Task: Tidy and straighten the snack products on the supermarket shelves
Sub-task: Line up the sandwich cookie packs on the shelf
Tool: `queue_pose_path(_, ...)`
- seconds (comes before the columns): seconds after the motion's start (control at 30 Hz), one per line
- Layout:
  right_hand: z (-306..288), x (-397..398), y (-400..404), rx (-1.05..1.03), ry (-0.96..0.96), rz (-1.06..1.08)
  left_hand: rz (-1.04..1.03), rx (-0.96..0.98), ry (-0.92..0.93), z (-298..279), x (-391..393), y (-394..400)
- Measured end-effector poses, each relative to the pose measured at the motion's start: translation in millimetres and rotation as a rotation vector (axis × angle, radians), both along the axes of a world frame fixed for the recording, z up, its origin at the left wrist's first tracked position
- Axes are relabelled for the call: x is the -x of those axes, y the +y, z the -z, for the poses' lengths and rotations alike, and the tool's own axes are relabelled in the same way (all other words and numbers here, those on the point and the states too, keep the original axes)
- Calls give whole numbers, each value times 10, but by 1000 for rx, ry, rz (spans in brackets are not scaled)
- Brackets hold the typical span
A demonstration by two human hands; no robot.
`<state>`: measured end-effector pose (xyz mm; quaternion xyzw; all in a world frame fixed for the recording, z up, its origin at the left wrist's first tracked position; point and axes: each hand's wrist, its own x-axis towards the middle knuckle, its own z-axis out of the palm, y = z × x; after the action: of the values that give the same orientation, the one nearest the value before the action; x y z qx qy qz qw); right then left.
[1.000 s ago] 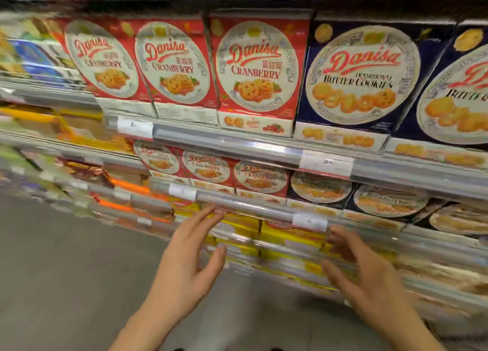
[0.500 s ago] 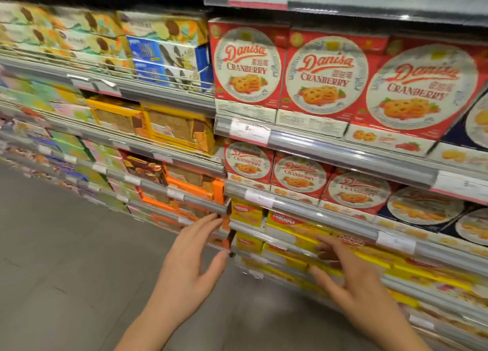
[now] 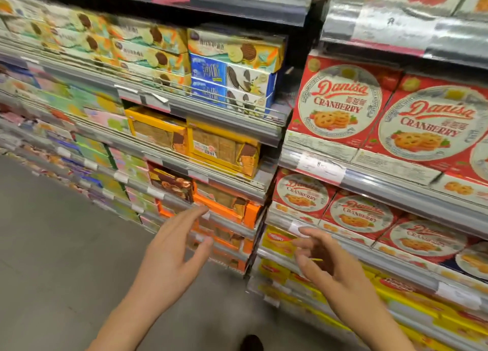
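Red Danisa Cranberry boxes (image 3: 340,105) fill the right-hand shelving, standing upright and face-out in a row, with a second row of smaller Danisa Cranberry boxes (image 3: 361,216) on the shelf below. Yellow snack packs (image 3: 280,242) sit on the lower right shelves, blurred. In the left bay, orange boxes (image 3: 224,205) lie on a low shelf, yellow-orange wafer boxes (image 3: 221,150) on the shelf above them, and blue-and-white biscuit boxes (image 3: 232,78) higher up, stacked under a pale box showing chocolate biscuits (image 3: 235,49). Farther left the shelves blur into mixed pastel packs.

Both hands are raised in front of the lower shelves and hold nothing. The left hand (image 3: 171,253) has its fingers straight and together, tips reaching toward the grey shelf rail (image 3: 227,218) beneath the orange boxes; whether they touch it cannot be told. The right hand (image 3: 332,266) is spread loosely, fingers slightly bent, in front of the yellow snack packs and just below the price label (image 3: 298,228) on the rail above them. Grey floor (image 3: 52,245) stretches away at the left.
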<state>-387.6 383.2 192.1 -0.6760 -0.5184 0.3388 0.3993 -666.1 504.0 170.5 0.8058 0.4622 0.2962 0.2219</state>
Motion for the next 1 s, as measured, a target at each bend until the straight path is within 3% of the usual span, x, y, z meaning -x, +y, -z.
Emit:
queue_pose_path(0.33, -233, 127, 1492, -213, -11, -72, -65, -145, 84, -371, 36, 1140)
queue_pose_path(0.43, -412, 193, 1886, -217, 116, -95, -94, -185, 69, -485, 72, 1463)
queue_pose_path(0.63, -629, 224, 2404, -416, -4, -119, -57, -245, 71, -501, 89, 2161)
queue_pose_path(0.77, -863, 314, 2704, -490, -215, -27, 6, -272, 13, -500, 99, 2752)
queue_pose_path(1.0, -1176, 570, 3192, -732, -771, 225, 111, -488, 11, -496, 149, 3690)
